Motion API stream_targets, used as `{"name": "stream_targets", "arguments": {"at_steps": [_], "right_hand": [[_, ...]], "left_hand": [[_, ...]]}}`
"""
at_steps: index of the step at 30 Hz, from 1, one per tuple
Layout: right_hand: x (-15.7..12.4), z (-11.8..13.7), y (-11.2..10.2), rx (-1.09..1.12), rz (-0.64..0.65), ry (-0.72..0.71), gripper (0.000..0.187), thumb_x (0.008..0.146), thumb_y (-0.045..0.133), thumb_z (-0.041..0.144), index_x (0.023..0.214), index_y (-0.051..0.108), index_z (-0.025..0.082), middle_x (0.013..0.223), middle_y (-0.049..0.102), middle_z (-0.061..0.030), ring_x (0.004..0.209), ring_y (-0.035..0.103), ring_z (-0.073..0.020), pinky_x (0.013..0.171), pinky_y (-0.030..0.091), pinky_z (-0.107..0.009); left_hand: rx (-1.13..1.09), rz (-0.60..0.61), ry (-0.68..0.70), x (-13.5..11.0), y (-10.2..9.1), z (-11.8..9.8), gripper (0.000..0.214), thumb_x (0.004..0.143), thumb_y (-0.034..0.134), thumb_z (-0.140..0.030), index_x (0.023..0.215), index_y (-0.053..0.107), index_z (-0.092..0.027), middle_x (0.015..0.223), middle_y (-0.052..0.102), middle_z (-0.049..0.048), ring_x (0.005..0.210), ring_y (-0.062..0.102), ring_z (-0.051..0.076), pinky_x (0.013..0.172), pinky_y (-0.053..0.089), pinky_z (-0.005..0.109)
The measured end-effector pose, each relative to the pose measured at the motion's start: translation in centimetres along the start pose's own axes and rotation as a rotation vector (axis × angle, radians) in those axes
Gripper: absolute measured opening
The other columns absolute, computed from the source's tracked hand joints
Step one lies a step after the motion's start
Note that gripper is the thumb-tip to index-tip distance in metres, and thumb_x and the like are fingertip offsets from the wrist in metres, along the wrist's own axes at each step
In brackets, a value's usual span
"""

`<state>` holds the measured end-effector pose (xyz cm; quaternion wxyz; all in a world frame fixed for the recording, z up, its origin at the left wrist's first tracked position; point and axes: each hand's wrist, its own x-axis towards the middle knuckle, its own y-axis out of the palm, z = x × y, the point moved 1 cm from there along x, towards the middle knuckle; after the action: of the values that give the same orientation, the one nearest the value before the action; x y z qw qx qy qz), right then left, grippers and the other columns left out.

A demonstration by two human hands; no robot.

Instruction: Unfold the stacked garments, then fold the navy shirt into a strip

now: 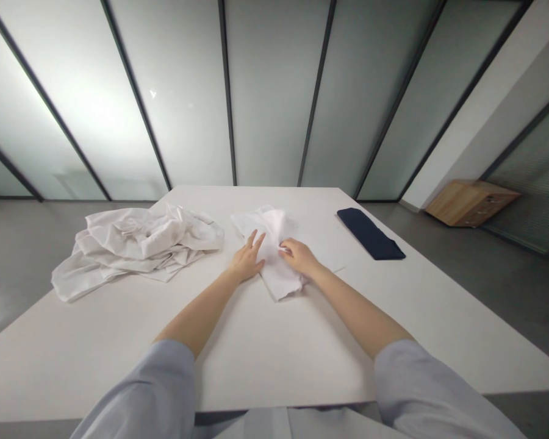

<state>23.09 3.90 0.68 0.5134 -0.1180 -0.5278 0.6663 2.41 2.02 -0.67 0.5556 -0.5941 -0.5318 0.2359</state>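
Observation:
A white cloth garment (281,277) lies partly bunched at the middle of the table, its exact kind unclear. My left hand (247,259) rests on its left edge with the fingers spread. At the middle of the cloth, my right hand (298,256) pinches a raised fold between thumb and fingers. Part of the fabric is hidden behind both hands.
On the left of the white table (283,353) sits a crumpled heap of white cloth (132,241). A dark navy folded cloth (370,235) lies near the right edge. Beyond are frosted glass panels (274,91) and a wooden cabinet (466,201) on the floor.

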Motion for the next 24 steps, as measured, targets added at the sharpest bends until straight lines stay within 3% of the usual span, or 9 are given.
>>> {"name": "stream_targets", "arguments": {"at_steps": [2,4,6,8,11,13,15,20,24], "right_hand": [[-0.3,2.1,0.8,0.169,0.17,-0.121,0.019,0.085,0.055,0.025,0.094,0.071,0.022,0.091,0.071,-0.0038,0.08,0.061,-0.0181,0.077,0.045,-0.028],[-0.5,3.3,1.1,0.278,0.283,-0.159,0.017,0.084,0.057,0.03,0.088,0.072,0.022,0.082,0.071,-0.0011,0.074,0.062,-0.017,0.074,0.045,-0.027],[-0.4,3.4,0.8,0.381,0.274,-0.132,0.024,0.087,0.053,0.035,0.086,0.072,0.022,0.082,0.072,-0.0008,0.078,0.063,-0.0174,0.077,0.046,-0.028],[-0.1,2.2,0.2,0.487,0.15,-0.061,0.034,0.091,0.044,0.04,0.088,0.072,0.021,0.09,0.072,-0.0024,0.088,0.065,-0.0183,0.083,0.047,-0.029],[0.3,-0.8,-0.3,0.527,-0.063,0.111,0.048,0.095,0.032,0.047,0.097,0.071,0.019,0.105,0.071,-0.0063,0.103,0.063,-0.0201,0.092,0.045,-0.032],[0.4,-2.7,-0.1,0.459,-0.048,0.181,0.05,0.096,0.03,0.049,0.107,0.069,0.02,0.115,0.069,-0.0073,0.111,0.06,-0.0219,0.097,0.043,-0.035],[0.4,-4.1,0.2,0.333,0.053,0.191,0.046,0.096,0.034,0.048,0.117,0.067,0.023,0.124,0.065,-0.0069,0.117,0.057,-0.0238,0.101,0.04,-0.037],[0.6,-6.1,-0.1,-0.017,0.22,0.34,0.047,0.099,0.028,0.044,0.128,0.06,0.025,0.137,0.056,-0.009,0.127,0.049,-0.0264,0.106,0.034,-0.044],[0.1,-7.7,-1.9,-0.227,0.184,0.628,0.057,0.098,0.019,0.053,0.132,0.055,0.023,0.139,0.051,-0.014,0.127,0.046,-0.0297,0.105,0.027,-0.058]], "left_hand": [[0.009,0.069,0.06,-0.1,-0.1,-0.3,0.08,0.077,0.062,-0.023,0.149,0.028,-0.03,0.162,0.006,0.0077,0.116,0.059,0.028,0.095,0.047,0.035],[0.018,0.152,0.144,-0.1,-0.1,-0.4,0.065,0.076,0.059,-0.018,0.138,0.046,-0.031,0.158,0.025,0.0043,0.115,0.059,0.027,0.096,0.046,0.035],[0.006,0.188,0.181,0.0,0.0,-0.2,0.053,0.075,0.055,-0.013,0.126,0.059,-0.029,0.146,0.046,0.0032,0.118,0.057,0.025,0.102,0.043,0.035],[-0.044,0.152,0.162,0.1,0.0,0.0,0.05,0.073,0.053,-0.01,0.119,0.064,-0.027,0.135,0.057,0.0031,0.119,0.056,0.023,0.105,0.041,0.033],[-0.201,0.022,0.124,0.3,-0.1,0.2,0.049,0.068,0.053,-0.01,0.112,0.067,-0.024,0.13,0.06,0.0033,0.117,0.057,0.022,0.103,0.043,0.032],[-0.316,-0.089,0.094,0.4,-0.3,0.4,0.045,0.066,0.051,-0.01,0.107,0.068,-0.021,0.126,0.063,0.0044,0.115,0.058,0.022,0.101,0.044,0.032],[-0.418,-0.222,0.028,0.5,-0.5,0.9,0.042,0.068,0.048,-0.011,0.105,0.067,-0.019,0.119,0.066,0.0057,0.113,0.059,0.023,0.099,0.045,0.033],[-0.625,-0.621,-0.425,0.7,-1.1,3.8,0.027,0.083,0.042,-0.028,0.085,0.065,-0.016,0.087,0.069,0.007,0.093,0.063,0.024,0.082,0.051,0.032],[-0.734,-0.828,-0.714,0.7,-1.5,6.0,0.05,0.093,0.026,-0.049,0.067,0.055,-0.018,0.063,0.056,0.0034,0.072,0.059,0.02,0.063,0.047,0.029]]}}
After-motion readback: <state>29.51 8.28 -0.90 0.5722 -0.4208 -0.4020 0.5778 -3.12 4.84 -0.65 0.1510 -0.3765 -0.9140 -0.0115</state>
